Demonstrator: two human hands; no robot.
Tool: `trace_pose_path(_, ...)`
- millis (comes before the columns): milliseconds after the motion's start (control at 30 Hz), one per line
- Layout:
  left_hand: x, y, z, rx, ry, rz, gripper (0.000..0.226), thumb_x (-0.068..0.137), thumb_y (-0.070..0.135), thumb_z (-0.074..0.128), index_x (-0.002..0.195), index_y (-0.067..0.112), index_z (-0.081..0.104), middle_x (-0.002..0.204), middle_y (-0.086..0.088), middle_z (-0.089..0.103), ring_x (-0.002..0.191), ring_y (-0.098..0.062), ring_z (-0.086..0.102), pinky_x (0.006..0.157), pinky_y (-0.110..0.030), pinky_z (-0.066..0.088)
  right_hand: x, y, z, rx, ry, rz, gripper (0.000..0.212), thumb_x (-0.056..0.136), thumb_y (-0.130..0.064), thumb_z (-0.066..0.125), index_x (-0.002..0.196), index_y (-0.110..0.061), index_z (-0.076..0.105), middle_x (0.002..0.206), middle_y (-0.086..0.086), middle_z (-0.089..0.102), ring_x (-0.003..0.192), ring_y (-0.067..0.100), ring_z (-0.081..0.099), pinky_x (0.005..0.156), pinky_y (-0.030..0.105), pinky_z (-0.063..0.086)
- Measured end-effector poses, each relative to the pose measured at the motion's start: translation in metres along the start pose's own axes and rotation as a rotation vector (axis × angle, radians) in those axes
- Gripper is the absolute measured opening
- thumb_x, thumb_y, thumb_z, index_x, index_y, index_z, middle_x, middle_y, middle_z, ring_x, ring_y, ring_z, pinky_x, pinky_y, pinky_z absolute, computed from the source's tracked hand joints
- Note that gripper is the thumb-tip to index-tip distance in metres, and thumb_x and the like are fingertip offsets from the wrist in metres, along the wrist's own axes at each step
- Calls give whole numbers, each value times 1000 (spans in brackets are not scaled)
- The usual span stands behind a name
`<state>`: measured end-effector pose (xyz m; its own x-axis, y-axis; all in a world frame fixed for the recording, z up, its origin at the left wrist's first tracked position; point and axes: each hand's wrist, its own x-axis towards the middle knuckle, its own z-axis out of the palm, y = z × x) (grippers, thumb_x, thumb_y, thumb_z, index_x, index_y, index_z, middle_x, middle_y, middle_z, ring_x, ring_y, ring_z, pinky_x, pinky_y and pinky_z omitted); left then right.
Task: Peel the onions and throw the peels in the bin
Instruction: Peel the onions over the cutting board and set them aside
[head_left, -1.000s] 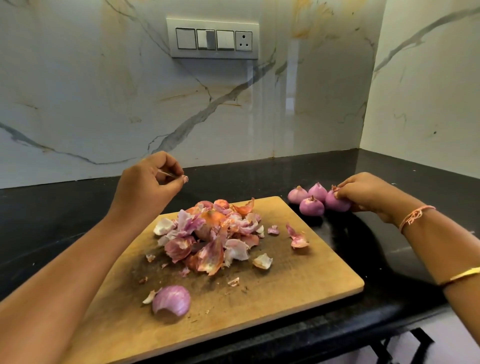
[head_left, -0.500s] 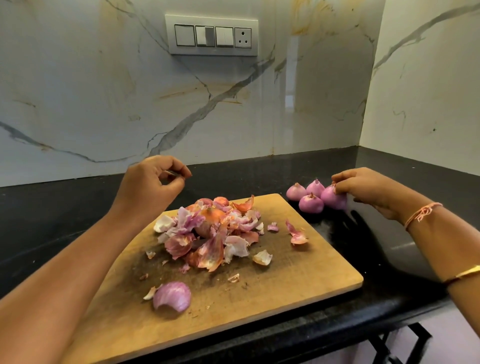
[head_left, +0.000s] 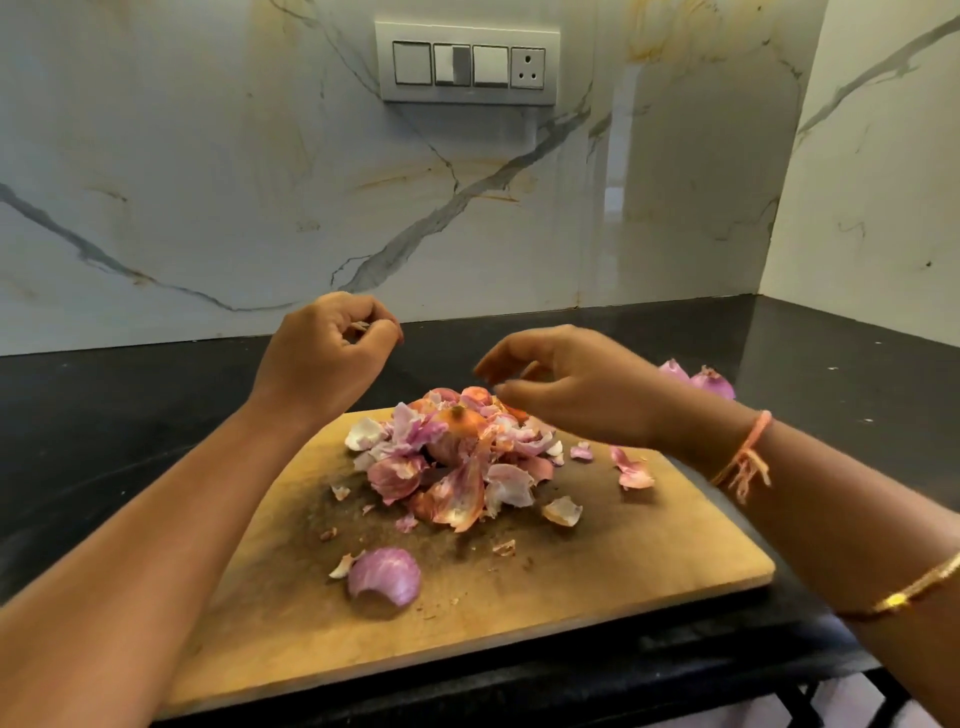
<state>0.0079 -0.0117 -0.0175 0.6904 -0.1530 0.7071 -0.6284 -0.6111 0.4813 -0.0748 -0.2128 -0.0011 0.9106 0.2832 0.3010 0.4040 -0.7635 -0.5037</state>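
The peeling stage is judged to be largely complete. A group of peeled onions (head_left: 698, 380) is seen on the black table (head_left: 104, 426), just beyond the far right corner of the chopping board (head_left: 649, 561). The group is partly hidden behind the right forearm (head_left: 789, 467), so its count cannot be given. No unpeeled onion can be made out with certainty, although one could be concealed by the peel pile (head_left: 452, 457).

The pile is heaped at the far middle of the board. Small fragments are scattered around it, and one large curved peel (head_left: 387, 574) lies apart near the front edge.

The left hand (head_left: 327, 358) is held above the far left corner of the board, its fingers curled and pinched on a small object (head_left: 360, 326) — too small to be identified. The right hand (head_left: 566, 387) is held just above the pile, fingers loosely curved and separated, with nothing gripped; its outline is blurred. The hands are apart.

Disposal is not yet begun, as far as can be seen: every visible peel is on the board, and no bin is in view. What is left is judged to be the collection of the pile and the stray fragments — probably with both hands — and their transfer to the bin.
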Motion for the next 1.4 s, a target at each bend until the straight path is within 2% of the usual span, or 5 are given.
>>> trace_pose_path(467, 5, -12, 1, 104, -18, -66, 21, 91, 30, 59, 83, 14, 71, 74, 4, 66, 69, -10, 60, 65, -26, 49, 35, -6, 43, -381, -265, 84, 51, 89, -48, 57, 131, -23, 42, 113, 1, 53, 100, 19, 49, 91, 39, 44)
trace_pose_path(633, 5, -8, 0, 27, -40, -85, 9, 91, 28, 60, 90, 20, 64, 75, 15, 60, 69, -3, 57, 62, -17, 44, 35, -3, 34, -162, -171, 77, 58, 84, -41, 68, 133, -24, 41, 119, -3, 50, 104, 15, 52, 88, 29, 48)
trace_pose_path(867, 5, 6, -5, -388, -163, -181, 15, 92, 31, 59, 97, 17, 62, 97, -12, 69, 86, -19, 69, 72, -32, 60, 43, -5, 21, 172, 85, 44, 53, 81, -35, 73, 125, -22, 47, 117, -2, 51, 101, 13, 55, 84, 25, 49)
trace_pose_path(1100, 0, 16, -6, -483, -274, -141, 15, 83, 15, 71, 97, 19, 69, 101, -6, 72, 87, -33, 70, 82, -49, 57, 50, -1, 27, 341, 122, -10, 40, 82, -21, 73, 115, -18, 51, 108, 4, 58, 92, 15, 61, 77, 25, 56)
trace_pose_path(1400, -2, 21, 1, -631, -213, -244, 12, 83, 1, 67, 86, 12, 71, 95, -15, 71, 84, -25, 70, 75, -34, 60, 51, 12, 34, 383, 208, -68, 46, 74, -21, 79, 113, -20, 54, 112, 6, 58, 98, 19, 62, 85, 34, 56)
